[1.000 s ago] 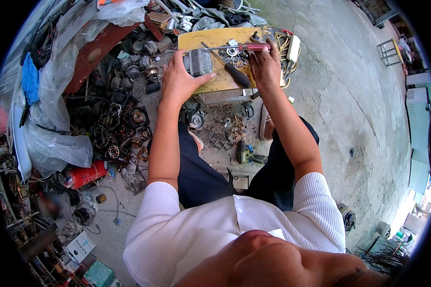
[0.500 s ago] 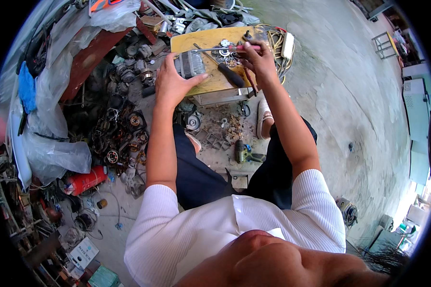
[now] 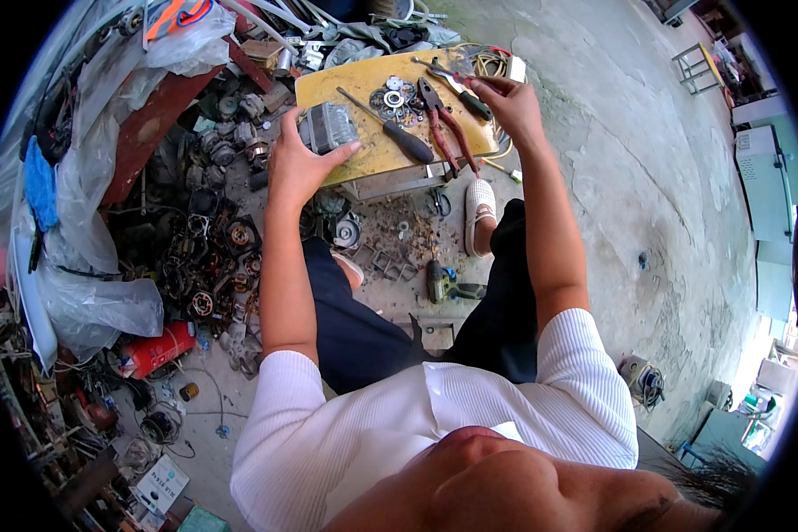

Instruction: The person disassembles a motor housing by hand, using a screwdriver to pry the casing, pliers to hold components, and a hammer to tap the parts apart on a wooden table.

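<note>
My left hand (image 3: 303, 164) is closed around a grey ribbed metal block (image 3: 332, 128), which rests on the left part of a small yellow table (image 3: 324, 86). Its thumb lies along the near side, the fingers along the left. Over the table's far right corner, my right hand (image 3: 512, 105) pinches a screwdriver (image 3: 463, 80) by its red handle, the shaft pointing to the far left. Between the hands lie red-handled pliers (image 3: 446, 129), a black-handled screwdriver (image 3: 408, 142), a dark-green-handled tool (image 3: 474, 105) and a cluster of small metal rings and parts (image 3: 394, 99).
A pile of scrap motor parts (image 3: 206, 248) fills the floor left of the table. A cordless drill (image 3: 452, 285) lies between my feet, near scattered debris (image 3: 390, 239). Coiled cable (image 3: 492, 62) sits beyond the table's right end. A red cylinder (image 3: 158, 348) lies at the left.
My right hand, with the screwdriver, has moved away from the block to the right, uncovering the pliers and the green-handled tool. The left hand keeps its hold on the block.
</note>
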{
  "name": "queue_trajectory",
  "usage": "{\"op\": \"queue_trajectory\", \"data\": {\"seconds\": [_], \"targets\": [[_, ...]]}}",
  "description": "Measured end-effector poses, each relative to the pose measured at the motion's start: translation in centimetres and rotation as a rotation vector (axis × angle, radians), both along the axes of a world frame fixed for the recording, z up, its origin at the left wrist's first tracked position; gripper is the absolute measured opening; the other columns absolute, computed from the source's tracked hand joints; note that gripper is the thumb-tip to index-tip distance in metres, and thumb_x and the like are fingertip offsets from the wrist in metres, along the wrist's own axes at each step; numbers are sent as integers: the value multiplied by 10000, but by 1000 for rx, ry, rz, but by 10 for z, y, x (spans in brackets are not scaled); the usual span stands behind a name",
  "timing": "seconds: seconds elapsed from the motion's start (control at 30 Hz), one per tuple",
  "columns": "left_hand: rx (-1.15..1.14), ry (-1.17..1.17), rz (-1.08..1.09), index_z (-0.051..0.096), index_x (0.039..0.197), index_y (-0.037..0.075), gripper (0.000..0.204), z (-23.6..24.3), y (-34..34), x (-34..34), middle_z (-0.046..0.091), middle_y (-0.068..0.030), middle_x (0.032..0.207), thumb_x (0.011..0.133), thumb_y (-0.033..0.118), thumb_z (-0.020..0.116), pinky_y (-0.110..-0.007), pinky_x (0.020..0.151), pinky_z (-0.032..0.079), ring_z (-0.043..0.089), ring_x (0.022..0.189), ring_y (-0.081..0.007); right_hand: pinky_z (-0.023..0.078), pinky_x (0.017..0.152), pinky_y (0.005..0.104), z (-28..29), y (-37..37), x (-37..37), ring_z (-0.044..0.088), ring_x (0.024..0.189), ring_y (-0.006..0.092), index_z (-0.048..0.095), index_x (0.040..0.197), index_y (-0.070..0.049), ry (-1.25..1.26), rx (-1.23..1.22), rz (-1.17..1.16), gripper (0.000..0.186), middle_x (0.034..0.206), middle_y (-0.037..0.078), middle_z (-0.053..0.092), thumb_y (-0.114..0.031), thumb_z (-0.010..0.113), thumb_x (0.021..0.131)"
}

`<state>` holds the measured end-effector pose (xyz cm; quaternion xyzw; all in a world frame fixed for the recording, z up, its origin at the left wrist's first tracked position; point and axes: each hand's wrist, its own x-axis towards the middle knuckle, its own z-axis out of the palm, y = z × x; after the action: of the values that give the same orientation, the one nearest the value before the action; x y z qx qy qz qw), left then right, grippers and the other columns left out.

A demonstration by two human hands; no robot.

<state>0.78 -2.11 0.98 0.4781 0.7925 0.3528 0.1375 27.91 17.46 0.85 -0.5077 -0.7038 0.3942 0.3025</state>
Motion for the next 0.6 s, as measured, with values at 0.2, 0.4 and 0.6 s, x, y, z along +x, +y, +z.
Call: {"op": "queue_trajectory", "data": {"seconds": [0.2,0.4,0.6], "targets": [[-30,-26,12,412,1346,63,943,4,0,1,626,-233,1198,619,430,887,-411,929,491,629,1096,-335,548,722,411,-4,-19,-7,707,826,305,756,973,-115,-479,201,-52,385,879,141,730,-458,641,842],[-22,25,11,409,1353,85,964,5,2,3,622,-223,1204,595,436,889,-425,926,490,623,1099,-346,539,728,441,-8,-27,-15,688,861,330,730,987,-109,-716,259,10,376,893,149,710,-445,651,838],[-54,109,32,422,1334,100,968,5,8,11,592,-191,1262,579,521,859,-457,999,422,580,1157,-355,499,913,408,-7,-57,-45,612,1088,349,565,1309,-103,-141,389,450,666,1221,177,599,-346,796,733]]}}
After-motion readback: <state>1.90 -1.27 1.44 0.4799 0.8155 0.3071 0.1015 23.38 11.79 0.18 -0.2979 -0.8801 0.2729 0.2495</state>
